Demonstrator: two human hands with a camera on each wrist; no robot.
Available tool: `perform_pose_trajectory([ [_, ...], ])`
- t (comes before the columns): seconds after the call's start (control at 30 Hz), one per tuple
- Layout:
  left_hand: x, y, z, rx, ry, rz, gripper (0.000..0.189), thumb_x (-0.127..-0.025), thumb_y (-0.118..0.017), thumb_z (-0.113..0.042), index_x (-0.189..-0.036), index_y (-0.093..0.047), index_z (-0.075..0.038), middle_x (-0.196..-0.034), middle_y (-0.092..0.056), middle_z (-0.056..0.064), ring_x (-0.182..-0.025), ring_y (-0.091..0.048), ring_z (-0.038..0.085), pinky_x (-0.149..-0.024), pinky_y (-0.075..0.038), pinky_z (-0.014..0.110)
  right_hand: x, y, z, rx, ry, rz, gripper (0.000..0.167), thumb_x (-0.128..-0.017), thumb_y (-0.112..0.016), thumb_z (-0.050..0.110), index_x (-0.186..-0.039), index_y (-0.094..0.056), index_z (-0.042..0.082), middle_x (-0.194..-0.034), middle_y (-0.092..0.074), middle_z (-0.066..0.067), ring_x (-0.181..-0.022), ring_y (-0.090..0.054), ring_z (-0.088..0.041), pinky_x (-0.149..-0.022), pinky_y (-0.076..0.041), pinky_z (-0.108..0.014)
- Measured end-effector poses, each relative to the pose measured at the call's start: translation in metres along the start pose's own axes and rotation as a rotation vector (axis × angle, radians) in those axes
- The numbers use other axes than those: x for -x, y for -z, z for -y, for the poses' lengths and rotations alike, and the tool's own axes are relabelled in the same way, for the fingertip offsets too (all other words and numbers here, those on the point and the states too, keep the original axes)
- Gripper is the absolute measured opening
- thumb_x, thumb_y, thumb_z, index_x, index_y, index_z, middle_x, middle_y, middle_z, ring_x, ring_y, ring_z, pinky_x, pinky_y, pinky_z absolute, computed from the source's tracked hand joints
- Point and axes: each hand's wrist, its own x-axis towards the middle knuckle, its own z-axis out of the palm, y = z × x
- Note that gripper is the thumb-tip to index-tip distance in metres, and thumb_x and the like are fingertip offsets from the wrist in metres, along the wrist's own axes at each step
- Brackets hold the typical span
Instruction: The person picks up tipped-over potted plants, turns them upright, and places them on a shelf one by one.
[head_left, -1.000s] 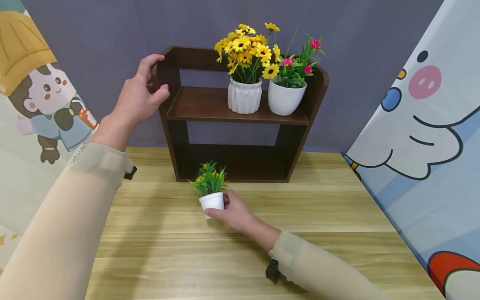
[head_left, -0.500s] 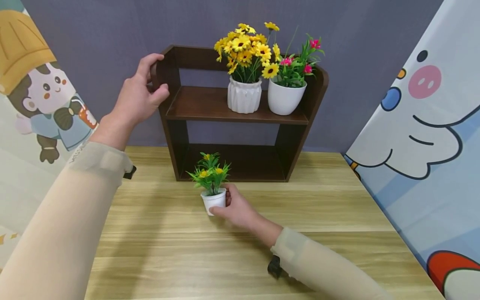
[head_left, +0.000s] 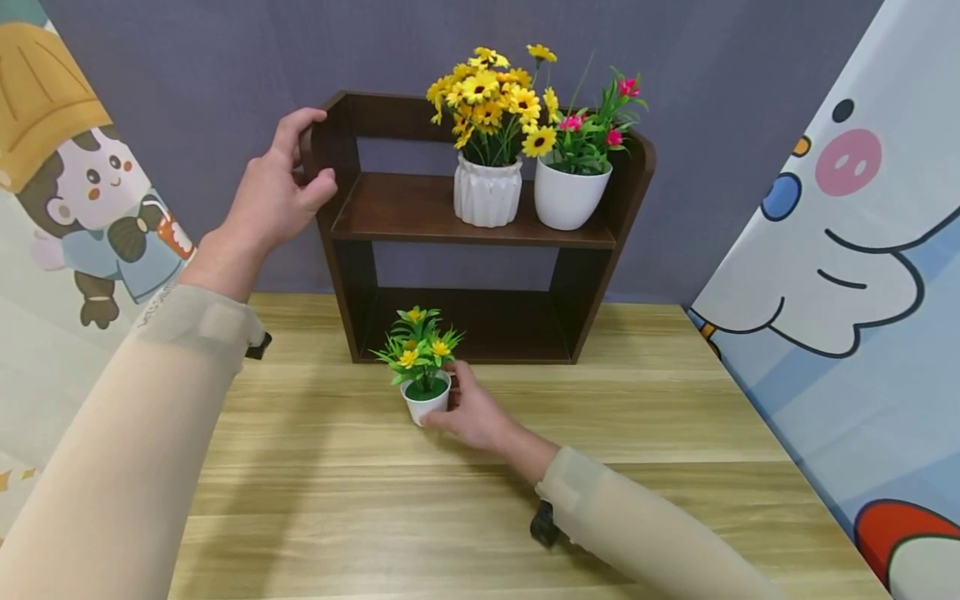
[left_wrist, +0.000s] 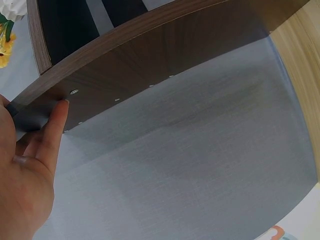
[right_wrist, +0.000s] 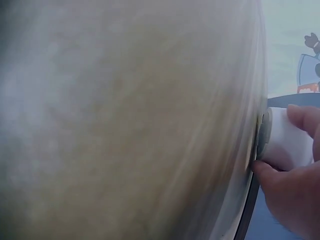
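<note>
My left hand (head_left: 273,196) grips the top left side panel of a dark brown two-tier wooden shelf (head_left: 420,237), thumb toward the inner face. In the left wrist view its fingers (left_wrist: 56,125) lie against the panel's outer face. In front of the shelf, my right hand (head_left: 476,412) holds a small white pot (head_left: 424,408) by its right side. Green leaves with yellow flowers (head_left: 420,346) rise from this pot, and its green filling shows. The right wrist view has the pot (right_wrist: 287,140) between thumb and fingers; whether its base touches the table cannot be told.
On the shelf's upper tier, a ribbed white pot with yellow daisies (head_left: 487,192) stands beside a smooth white pot with pink flowers (head_left: 572,196). The shelf stands on a wood-grain table (head_left: 675,417) against a grey-blue backdrop (head_left: 225,83). Cartoon-printed panels (head_left: 862,275) flank both sides.
The small potted plant has turned from a sideways lean to nearly upright, its top now tipped toward me, and shifted slightly toward the shelf with my right hand. My left hand stays put.
</note>
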Motion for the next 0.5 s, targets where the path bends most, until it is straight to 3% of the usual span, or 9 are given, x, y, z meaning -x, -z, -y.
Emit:
perform_pose_trajectory([
  [0.17, 0.0007, 0.0001, -0.0013, -0.004, -0.006, -0.003, 0.069, -0.108, -0.053, -0.034, -0.17, -0.025, -0.045, -0.144, -0.07, 0.02, -0.109, -0.072, 0.039, -0.072, -0.042, 0.024, -0.0015, -0.0003, 0.0001, 0.022, 0.021, 0.011, 0.089, -0.09, -0.09, 0.009, -0.159, -0.034, 0.005, -0.155, -0.053, -0.027, -0.144, -0.059, -0.044, -0.118, -0.051, -0.052],
  [0.5, 0.0019, 0.0006, -0.0018, -0.002, 0.007, 0.007, 0.069, -0.107, -0.052, -0.034, -0.169, -0.024, -0.046, -0.146, -0.069, 0.021, -0.109, -0.071, 0.039, -0.074, -0.044, 0.029, 0.0022, -0.0027, 0.0023, 0.198, 0.044, -0.036, 0.106, -0.083, -0.095, 0.013, -0.164, -0.028, 0.003, -0.156, -0.059, -0.026, -0.147, -0.057, -0.039, -0.126, -0.042, -0.054],
])
